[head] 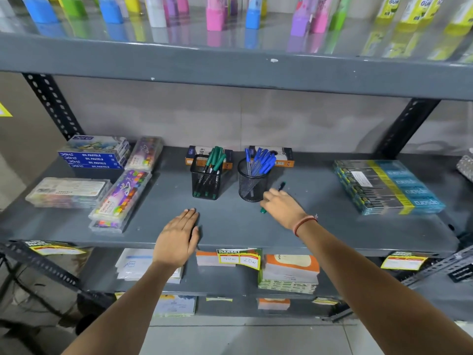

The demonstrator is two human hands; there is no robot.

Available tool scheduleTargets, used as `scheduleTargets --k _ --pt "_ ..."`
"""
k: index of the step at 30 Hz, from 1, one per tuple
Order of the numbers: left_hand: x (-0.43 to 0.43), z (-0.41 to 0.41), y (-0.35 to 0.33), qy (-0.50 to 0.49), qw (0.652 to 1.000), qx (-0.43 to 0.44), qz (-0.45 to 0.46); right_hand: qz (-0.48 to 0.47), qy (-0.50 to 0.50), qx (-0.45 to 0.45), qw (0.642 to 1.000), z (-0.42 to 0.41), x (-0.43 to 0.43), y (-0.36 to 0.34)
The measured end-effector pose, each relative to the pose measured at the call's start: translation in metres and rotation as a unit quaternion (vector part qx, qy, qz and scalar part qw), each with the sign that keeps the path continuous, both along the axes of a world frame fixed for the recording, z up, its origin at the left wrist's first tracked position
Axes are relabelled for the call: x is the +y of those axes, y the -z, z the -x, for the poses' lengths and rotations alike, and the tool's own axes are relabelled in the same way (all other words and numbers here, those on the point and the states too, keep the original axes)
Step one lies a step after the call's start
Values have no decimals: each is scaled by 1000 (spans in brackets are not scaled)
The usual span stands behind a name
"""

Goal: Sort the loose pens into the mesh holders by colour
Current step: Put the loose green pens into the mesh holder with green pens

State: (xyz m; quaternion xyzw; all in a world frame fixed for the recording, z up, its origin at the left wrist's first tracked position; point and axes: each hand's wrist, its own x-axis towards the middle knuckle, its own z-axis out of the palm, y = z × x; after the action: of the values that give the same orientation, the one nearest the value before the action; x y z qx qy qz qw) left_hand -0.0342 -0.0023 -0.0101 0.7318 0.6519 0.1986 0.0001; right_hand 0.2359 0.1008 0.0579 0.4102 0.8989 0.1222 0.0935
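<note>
Nearest the camera, two bare forearms reach in from 7 and 5 o'clock over the front lip of a grey metal shelf point(332, 226). The left hand point(178, 239) lies flat and wide, palm down, fingers together, resting at the shelf's front edge and holding nothing. The right hand point(280, 207), with a red thread bracelet point(304, 222) at the wrist, is further in at about 1 o'clock from the left one. It covers a green pen point(263, 210) lying on the shelf: a green end shows at the hand's near side and a dark tip at its far side. The blur hides whether the fingers are closed on it, so I cannot tell its grip.

Just beyond the right hand, at its 11 o'clock, stands the round mesh holder point(252, 188), upright and filled with blue pens point(261, 161) leaning to the right. At the round holder's 9 o'clock, close but apart, stands the square mesh holder point(206, 184) with green pens point(216, 160), caps upward.

Behind each holder a flat pen box point(284, 153) lies against the back of the shelf. Out at 9 o'clock from the holders lie clear crayon cases point(120, 198), with a stack of blue oil pastel boxes point(94, 157) behind them. Out at 3 o'clock sits a wrapped pack of teal boxes point(389, 187). Farthest, on the shelf above, stands a blurred row of coloured bottles point(215, 16).
</note>
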Motion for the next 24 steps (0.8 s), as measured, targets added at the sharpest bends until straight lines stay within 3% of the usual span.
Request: scheduleTargets --k 2,4,7,9,11,13,15,18,24 --pt "0 0 0 0 1000 1 -1 -21 -36 -9 999 6 -2 1" --pt "-1 0 -1 0 1000 0 -1 -26 -58 40 997 14 -5 0" --pt "-2 0 -2 2 1000 3 -1 15 -16 256 967 36 -12 -24" --pt "-1 0 -4 3 1000 8 0 21 24 419 907 55 -15 -49" --pt "0 0 -4 5 1000 15 3 18 55 567 822 76 -11 -75" --pt "0 1 -3 8 1000 15 -2 6 73 660 748 92 -1 -95" --pt "0 1 -2 9 1000 16 2 -24 76 704 706 107 15 -107" --pt "2 1 -1 10 1000 4 1 -16 107 709 697 123 36 -103" --pt "3 -1 1 9 1000 9 -12 25 162 654 739 142 42 -61"
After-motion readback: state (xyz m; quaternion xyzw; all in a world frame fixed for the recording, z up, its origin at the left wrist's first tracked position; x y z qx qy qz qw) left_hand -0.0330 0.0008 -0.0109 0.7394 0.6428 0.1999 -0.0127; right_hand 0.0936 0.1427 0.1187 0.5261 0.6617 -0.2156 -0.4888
